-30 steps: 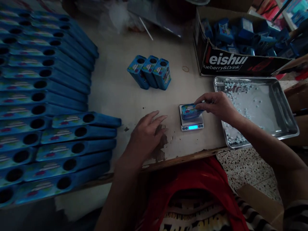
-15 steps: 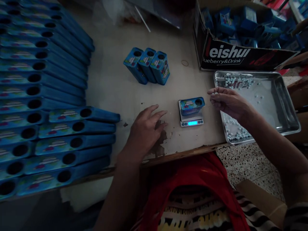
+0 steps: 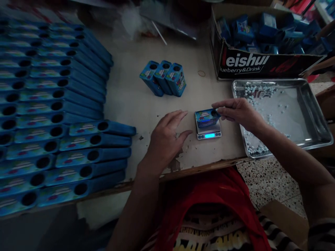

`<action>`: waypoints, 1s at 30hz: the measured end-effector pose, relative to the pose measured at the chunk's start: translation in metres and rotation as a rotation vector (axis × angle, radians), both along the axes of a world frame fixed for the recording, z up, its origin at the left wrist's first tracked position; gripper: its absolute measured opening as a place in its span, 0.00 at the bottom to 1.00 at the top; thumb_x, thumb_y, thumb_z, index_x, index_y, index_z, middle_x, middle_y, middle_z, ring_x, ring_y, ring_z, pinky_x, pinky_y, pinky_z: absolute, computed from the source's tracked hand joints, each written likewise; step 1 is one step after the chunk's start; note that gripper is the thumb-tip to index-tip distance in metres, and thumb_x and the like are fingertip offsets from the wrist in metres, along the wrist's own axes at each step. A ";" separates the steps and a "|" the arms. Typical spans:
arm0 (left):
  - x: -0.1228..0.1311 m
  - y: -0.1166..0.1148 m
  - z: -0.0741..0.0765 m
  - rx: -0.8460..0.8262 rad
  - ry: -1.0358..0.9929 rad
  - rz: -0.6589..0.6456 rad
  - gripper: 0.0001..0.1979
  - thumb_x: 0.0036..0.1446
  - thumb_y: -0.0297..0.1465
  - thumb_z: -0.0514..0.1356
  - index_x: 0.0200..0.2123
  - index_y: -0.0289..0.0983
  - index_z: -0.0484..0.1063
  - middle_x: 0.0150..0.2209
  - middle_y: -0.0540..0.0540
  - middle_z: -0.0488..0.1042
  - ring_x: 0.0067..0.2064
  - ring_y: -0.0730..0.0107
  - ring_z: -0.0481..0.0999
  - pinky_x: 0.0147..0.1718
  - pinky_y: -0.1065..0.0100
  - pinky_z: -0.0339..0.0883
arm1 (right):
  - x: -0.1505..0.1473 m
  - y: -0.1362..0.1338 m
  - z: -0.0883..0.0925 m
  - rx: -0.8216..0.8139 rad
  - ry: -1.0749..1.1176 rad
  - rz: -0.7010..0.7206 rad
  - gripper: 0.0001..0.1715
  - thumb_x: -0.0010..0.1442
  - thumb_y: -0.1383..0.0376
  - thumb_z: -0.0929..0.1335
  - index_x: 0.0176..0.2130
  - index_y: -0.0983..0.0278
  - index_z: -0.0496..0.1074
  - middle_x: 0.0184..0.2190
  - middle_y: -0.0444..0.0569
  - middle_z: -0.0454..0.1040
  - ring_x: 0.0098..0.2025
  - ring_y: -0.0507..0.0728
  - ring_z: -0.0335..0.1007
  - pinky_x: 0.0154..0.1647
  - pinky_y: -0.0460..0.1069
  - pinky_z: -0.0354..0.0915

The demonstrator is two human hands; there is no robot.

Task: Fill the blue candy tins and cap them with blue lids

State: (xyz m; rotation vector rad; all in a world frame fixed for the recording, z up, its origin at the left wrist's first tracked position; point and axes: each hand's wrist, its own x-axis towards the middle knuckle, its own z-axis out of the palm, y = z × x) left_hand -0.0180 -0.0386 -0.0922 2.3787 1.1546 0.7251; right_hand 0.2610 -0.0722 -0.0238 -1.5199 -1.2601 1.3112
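A small blue candy box (image 3: pixel 205 115) printed "Caramelo Macizo" lies on a digital pocket scale (image 3: pixel 209 134) with a lit blue display. My right hand (image 3: pixel 239 113) is at the box's right end, thumb and forefinger close together by its round hole. Whether a candy is between those fingertips is hidden. To the left of the scale, my left hand (image 3: pixel 167 137) hovers over the table, fingers stretched and thumb apart, holding nothing. Small pale blue and white candies (image 3: pixel 258 148) lie in a metal tray (image 3: pixel 305 144) under and beyond my right forearm.
Three blue boxes (image 3: pixel 163 78) stand together at mid-table. Rows of similar boxes (image 3: pixel 86 153) fill the left side. Behind the tray is a black carton (image 3: pixel 248 66) full of blue boxes. A rubber band (image 3: pixel 201 73) lies near it. The table's worn front edge (image 3: pixel 199 169) runs before me.
My right hand has moved left from the tray's edge to the box on the scale; a pale candy showed in its fingertips before. My left hand has come slightly nearer the scale.
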 end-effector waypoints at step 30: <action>0.039 0.011 0.013 -0.016 0.053 -0.090 0.30 0.69 0.35 0.66 0.71 0.40 0.68 0.69 0.39 0.74 0.71 0.46 0.72 0.73 0.47 0.65 | 0.000 0.015 0.008 0.254 -0.578 0.207 0.07 0.66 0.62 0.74 0.38 0.64 0.80 0.31 0.45 0.76 0.35 0.54 0.67 0.38 0.50 0.56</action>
